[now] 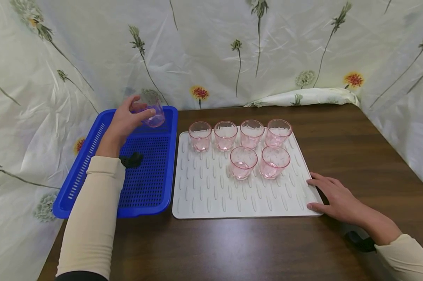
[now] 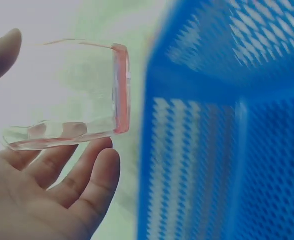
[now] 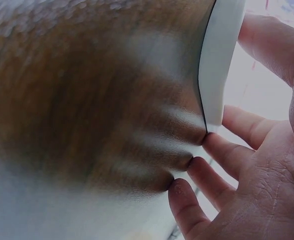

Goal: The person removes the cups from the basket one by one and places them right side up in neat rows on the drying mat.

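Note:
In the head view my left hand (image 1: pixel 124 119) holds a clear pink glass (image 1: pixel 156 115) above the back of the blue basket (image 1: pixel 146 211). The left wrist view shows the thumb on one side of this glass (image 2: pixel 89 82) and the fingers along the other, its thick pink base towards the basket wall. Several matching glasses stand upright on a white ridged mat (image 1: pixel 211 205): a back row, and a front pair (image 1: pixel 243 162). At the mat's right edge my right hand (image 1: pixel 341 201) rests with fingers spread; its thumb (image 3: pixel 269 42) and fingertips touch the edge and table.
The perforated basket stands left of the mat, close beside it. Both are on a dark brown wooden table (image 1: pixel 218 249). Flower-print cloth (image 1: pixel 211 50) hangs behind and at both sides, with a rolled fold (image 1: pixel 310 97) along the table's back edge.

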`<state>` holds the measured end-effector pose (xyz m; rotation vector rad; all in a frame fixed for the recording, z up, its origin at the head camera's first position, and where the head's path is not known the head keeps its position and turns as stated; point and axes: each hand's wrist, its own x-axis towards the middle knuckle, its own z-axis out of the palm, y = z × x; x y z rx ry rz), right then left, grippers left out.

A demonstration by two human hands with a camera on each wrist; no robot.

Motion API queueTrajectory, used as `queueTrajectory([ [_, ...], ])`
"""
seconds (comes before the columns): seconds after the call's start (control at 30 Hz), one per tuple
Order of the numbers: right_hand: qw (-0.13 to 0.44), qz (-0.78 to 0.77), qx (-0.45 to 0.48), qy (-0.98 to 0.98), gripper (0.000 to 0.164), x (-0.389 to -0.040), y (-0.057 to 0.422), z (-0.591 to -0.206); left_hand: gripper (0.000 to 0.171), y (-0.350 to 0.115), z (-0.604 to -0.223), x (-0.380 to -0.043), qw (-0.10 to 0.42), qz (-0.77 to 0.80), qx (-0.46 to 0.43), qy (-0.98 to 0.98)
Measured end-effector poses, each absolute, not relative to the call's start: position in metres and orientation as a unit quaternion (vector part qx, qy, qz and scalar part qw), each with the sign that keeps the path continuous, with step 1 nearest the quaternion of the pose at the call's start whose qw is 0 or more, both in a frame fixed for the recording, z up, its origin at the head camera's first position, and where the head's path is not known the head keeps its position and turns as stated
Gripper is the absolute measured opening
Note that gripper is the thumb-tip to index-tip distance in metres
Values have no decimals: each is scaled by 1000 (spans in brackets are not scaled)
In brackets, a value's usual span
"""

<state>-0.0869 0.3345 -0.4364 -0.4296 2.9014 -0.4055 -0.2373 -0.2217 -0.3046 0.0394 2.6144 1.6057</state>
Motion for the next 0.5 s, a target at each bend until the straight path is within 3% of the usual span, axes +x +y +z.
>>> queueTrajectory([
  [0.23, 93, -140, -144, 975, 81, -87, 336, -437, 78, -187, -282, -228, -9, 552, 71, 831],
  [0.5, 84, -139, -147, 976, 80, -87, 336, -438, 71, -148, -267, -211, -20, 562, 134, 816],
])
